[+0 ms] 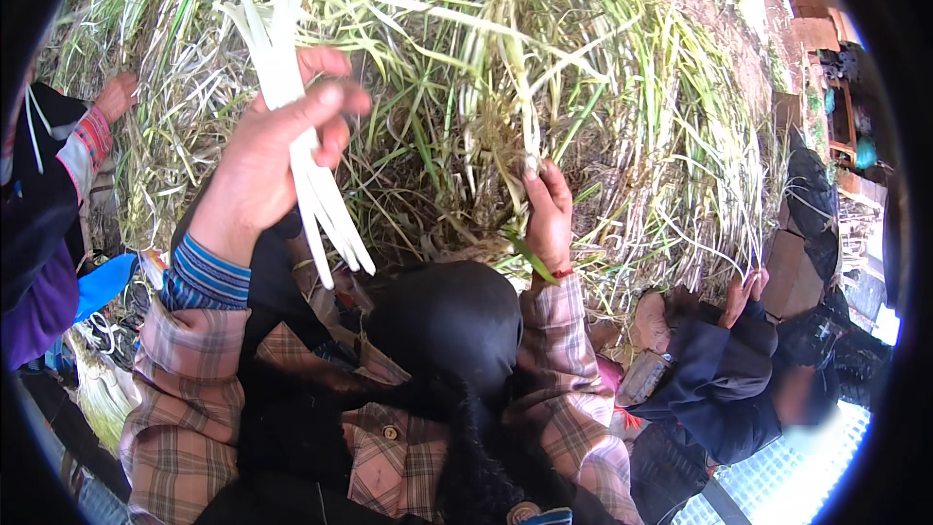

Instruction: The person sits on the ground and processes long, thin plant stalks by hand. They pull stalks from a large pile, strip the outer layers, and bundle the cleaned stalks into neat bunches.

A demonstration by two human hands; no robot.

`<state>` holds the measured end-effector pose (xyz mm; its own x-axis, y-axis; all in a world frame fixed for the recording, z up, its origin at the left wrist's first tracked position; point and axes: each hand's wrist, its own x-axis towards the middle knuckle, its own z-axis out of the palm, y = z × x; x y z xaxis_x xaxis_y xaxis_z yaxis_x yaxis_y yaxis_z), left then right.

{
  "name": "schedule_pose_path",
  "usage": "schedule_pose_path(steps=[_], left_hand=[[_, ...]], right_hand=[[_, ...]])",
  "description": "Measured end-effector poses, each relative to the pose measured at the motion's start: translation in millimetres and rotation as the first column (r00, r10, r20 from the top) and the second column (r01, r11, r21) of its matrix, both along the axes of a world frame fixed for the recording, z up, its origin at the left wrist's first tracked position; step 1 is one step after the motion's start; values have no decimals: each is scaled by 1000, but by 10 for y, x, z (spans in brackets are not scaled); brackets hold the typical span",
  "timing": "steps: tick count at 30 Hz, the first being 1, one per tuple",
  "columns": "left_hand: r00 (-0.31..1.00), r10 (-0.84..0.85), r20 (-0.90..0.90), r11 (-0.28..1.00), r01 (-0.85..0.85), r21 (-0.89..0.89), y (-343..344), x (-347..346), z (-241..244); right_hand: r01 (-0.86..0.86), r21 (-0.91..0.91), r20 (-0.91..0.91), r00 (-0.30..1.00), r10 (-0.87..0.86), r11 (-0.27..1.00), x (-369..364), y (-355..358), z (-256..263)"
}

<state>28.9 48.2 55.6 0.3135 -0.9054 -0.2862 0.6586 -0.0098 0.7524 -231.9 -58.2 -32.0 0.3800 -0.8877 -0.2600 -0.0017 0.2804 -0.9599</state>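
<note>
My left hand (273, 142) is raised at the left of the heap. It holds a small bunch of white peeled stalks (271, 69) across the palm, their cut-looking ends pointing down towards me. The thumb and index finger of this hand are free of the bunch and blurred. Lower and to the right, my right hand (552, 222) pinches the base of a single leafy stalk (526, 113) between thumb and fingertips. Its pale shaft points away from me, with long green leaves spreading at the far end. Dry, brownish outer leaves hang beside it.
A wide heap of long-leaved green plants (656, 95) spreads before me. My dark-covered knee (444, 321) rises between my arms. At left are another person's hand (116, 96) and a pale stalk bundle (106, 390). On the right, another person's hands (740, 295) hold thin strands.
</note>
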Motion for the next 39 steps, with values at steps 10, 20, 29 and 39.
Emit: schedule_pose_path(steps=[10, 20, 29, 39], left_hand=[[908, -46, -415, 792, -220, -569, -184, 879, 485], [944, -317, 87, 940, 301, 160, -452, -358, -73], [936, -352, -22, 923, 351, 155, -540, -444, -215], [933, -352, 75, 924, 333, 187, -512, -466, -160]], right_hand=[[233, -144, 444, 884, -148, 962, -727, 164, 684], [-110, -125, 262, 955, 140, 986, -396, 217, 439], [-565, -457, -343, 824, 450, 687, -13, 132, 440], [-415, 153, 50, 910, 412, 897, 188, 94, 311]])
